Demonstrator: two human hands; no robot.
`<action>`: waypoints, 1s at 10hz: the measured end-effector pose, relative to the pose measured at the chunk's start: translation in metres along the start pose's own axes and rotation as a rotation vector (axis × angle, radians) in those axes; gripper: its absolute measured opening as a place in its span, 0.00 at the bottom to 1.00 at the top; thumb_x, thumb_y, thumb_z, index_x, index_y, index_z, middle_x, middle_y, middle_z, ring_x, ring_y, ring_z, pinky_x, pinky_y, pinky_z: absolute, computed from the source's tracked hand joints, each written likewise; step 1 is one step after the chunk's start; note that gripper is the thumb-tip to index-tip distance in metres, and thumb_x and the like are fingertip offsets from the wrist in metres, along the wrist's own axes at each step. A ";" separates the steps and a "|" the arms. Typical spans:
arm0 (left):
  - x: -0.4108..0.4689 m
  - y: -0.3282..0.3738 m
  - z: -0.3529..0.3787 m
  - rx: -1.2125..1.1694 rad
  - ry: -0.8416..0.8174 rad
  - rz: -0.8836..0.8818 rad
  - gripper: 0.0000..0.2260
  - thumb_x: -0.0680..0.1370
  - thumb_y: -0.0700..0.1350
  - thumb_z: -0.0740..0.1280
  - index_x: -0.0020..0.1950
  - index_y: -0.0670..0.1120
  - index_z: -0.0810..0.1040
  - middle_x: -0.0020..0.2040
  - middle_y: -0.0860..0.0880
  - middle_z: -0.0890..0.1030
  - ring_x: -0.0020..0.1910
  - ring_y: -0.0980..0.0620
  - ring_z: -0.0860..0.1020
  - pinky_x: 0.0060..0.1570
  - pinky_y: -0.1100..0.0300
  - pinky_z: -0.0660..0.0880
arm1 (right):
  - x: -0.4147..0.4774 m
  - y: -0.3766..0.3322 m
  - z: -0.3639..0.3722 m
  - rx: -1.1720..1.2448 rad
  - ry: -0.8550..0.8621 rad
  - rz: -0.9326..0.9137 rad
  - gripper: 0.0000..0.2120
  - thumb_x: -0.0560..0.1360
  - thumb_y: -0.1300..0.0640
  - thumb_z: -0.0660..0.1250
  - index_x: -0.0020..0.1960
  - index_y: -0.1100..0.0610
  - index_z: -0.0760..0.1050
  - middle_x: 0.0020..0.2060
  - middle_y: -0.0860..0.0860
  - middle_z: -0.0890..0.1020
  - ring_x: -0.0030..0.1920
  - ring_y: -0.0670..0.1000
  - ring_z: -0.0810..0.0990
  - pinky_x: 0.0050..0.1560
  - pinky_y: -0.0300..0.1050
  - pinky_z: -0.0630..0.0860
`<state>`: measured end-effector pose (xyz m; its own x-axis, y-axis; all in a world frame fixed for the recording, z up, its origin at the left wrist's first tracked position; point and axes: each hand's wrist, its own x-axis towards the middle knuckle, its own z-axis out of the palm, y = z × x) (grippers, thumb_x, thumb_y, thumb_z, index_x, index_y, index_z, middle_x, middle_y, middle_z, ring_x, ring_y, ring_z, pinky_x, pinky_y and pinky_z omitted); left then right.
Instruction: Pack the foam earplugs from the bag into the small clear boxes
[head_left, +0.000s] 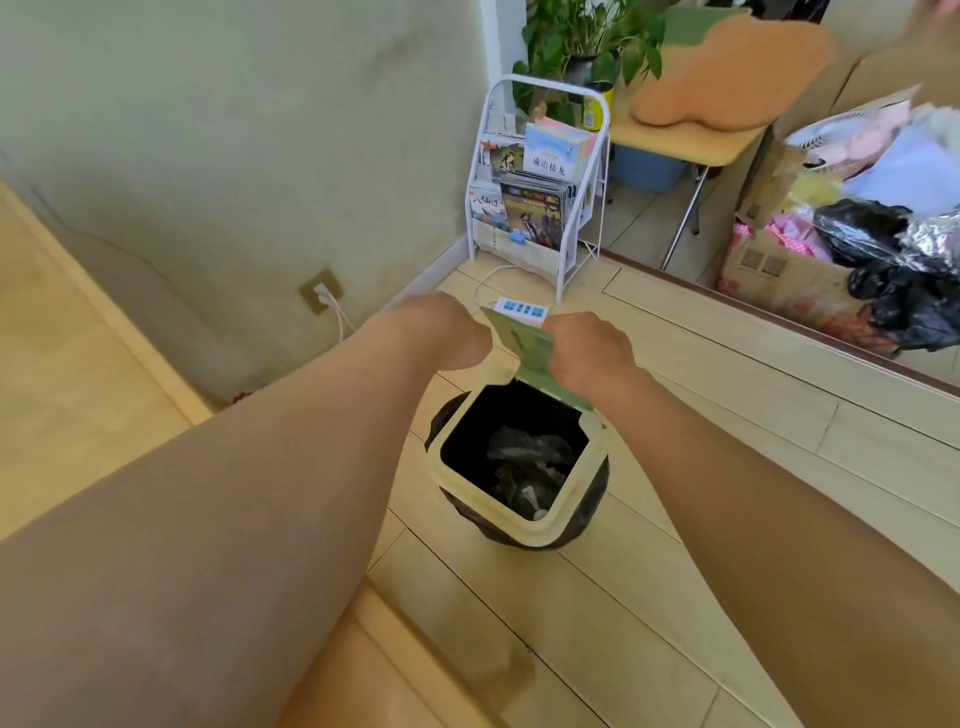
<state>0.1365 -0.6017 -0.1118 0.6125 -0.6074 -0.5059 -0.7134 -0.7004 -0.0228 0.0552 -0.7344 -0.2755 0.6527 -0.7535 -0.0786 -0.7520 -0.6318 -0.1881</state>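
Note:
No earplugs, bag or clear boxes are in view. Both my arms reach forward over a small waste bin (519, 527) with a cream rim and a black liner. Its green lid (524, 345) stands tilted up. My right hand (589, 348) grips the lid's right edge from above. My left hand (447, 332) hovers just left of the lid, seen from the back with its fingers curled down and hidden. I cannot tell whether it holds anything. Crumpled wrappers lie inside the bin.
A white power strip (522, 310) and its cord lie on the wooden floor behind the bin. A white wire book rack (540, 197) stands in the corner by a plant. A cardboard box (779, 270) stuffed with bags sits at the right.

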 end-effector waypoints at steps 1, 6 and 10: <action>0.007 -0.001 0.001 -0.006 0.052 0.006 0.19 0.83 0.49 0.54 0.71 0.41 0.67 0.40 0.47 0.69 0.38 0.49 0.72 0.45 0.54 0.70 | -0.003 -0.003 -0.001 0.009 -0.017 -0.020 0.19 0.76 0.62 0.60 0.65 0.52 0.76 0.56 0.55 0.81 0.52 0.59 0.81 0.44 0.47 0.77; 0.026 0.001 -0.003 -0.040 0.141 0.161 0.12 0.81 0.53 0.57 0.57 0.46 0.67 0.45 0.50 0.72 0.45 0.49 0.73 0.37 0.56 0.66 | -0.077 -0.055 0.098 -0.057 -0.216 -0.316 0.09 0.79 0.54 0.57 0.52 0.54 0.75 0.46 0.52 0.77 0.43 0.54 0.75 0.44 0.49 0.69; 0.032 -0.002 0.005 -0.117 0.241 0.256 0.17 0.81 0.52 0.59 0.67 0.46 0.69 0.58 0.46 0.74 0.51 0.46 0.73 0.45 0.55 0.71 | -0.079 -0.050 0.090 0.030 -0.200 -0.211 0.08 0.80 0.57 0.57 0.53 0.55 0.74 0.44 0.52 0.75 0.46 0.55 0.76 0.45 0.48 0.70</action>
